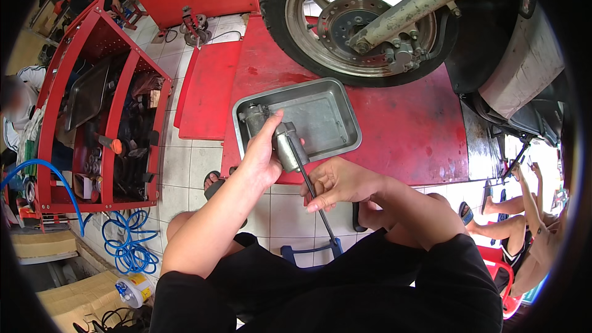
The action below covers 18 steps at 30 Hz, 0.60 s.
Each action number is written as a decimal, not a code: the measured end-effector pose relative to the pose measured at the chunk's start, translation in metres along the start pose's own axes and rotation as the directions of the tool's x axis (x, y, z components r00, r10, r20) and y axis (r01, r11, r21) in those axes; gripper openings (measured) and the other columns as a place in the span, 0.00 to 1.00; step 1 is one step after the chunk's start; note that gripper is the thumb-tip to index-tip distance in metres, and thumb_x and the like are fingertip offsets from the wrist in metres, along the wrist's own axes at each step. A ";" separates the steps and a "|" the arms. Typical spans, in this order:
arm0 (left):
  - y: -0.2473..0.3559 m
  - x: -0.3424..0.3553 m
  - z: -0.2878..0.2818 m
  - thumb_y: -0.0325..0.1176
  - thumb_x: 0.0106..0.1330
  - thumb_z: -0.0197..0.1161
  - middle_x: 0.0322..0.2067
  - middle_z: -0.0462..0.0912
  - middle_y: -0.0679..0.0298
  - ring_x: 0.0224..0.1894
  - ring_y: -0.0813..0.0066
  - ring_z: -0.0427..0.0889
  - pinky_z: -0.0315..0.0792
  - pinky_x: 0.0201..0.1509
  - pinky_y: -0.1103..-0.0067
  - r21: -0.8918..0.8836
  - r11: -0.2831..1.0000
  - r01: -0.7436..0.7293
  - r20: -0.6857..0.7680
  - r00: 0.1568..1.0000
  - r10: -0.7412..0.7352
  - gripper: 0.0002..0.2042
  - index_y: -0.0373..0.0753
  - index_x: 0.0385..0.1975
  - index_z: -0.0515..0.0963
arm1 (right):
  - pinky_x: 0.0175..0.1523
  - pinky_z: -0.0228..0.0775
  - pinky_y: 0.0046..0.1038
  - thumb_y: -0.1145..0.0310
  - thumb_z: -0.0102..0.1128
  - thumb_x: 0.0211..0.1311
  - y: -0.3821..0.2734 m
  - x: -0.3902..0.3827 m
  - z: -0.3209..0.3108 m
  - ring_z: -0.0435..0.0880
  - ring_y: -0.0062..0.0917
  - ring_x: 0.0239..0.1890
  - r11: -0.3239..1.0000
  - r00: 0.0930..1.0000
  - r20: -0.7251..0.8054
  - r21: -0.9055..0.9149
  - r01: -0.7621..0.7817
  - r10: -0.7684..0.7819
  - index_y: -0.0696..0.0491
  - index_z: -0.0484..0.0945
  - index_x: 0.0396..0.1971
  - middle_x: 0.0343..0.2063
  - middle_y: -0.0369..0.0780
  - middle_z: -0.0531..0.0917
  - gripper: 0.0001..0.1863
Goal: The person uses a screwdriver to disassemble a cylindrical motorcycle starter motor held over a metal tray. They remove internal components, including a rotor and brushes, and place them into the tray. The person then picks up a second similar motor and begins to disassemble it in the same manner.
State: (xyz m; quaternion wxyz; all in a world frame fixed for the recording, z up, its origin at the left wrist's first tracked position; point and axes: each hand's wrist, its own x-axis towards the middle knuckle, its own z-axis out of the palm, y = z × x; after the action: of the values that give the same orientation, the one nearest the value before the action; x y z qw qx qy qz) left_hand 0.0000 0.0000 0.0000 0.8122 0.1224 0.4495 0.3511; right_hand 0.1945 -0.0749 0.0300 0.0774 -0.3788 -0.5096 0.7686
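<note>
My left hand [265, 151] is closed around a grey metal part with a cylindrical body [291, 153], held tilted over the near edge of a shallow metal tray [353, 120]. More grey metal [254, 115] shows on the far side of that hand, above the tray's left end; whether it belongs to the same part I cannot tell. A long, thin dark rod [308, 184] slants from the cylinder down toward my lap. My right hand [339, 184] pinches the rod partway along, thumb on the near side. The tool's kind is unclear.
The tray rests on a red platform [394, 142]. Beyond it stands a motorcycle's front wheel [274, 21]. To the left are a red tool cart [105, 142] and a coiled blue hose [126, 243]. Another person [536, 240] sits at the right.
</note>
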 end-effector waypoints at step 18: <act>-0.002 0.003 0.001 0.51 0.62 0.71 0.33 0.79 0.59 0.35 0.60 0.83 0.81 0.41 0.62 -0.034 0.999 0.015 0.004 1.000 -0.014 0.24 0.39 0.44 0.73 | 0.42 0.77 0.24 0.65 0.70 0.63 0.012 0.001 0.013 0.86 0.24 0.38 0.943 0.990 -0.052 0.300 0.143 -0.134 0.61 0.77 0.48 0.34 0.41 0.85 0.20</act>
State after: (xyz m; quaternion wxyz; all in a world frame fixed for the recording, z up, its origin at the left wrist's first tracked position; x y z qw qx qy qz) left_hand 0.0030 0.0005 -0.0022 0.8176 0.1061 0.4428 0.3525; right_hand 0.1888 -0.0895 0.0222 0.1963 -0.3378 -0.4097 0.8243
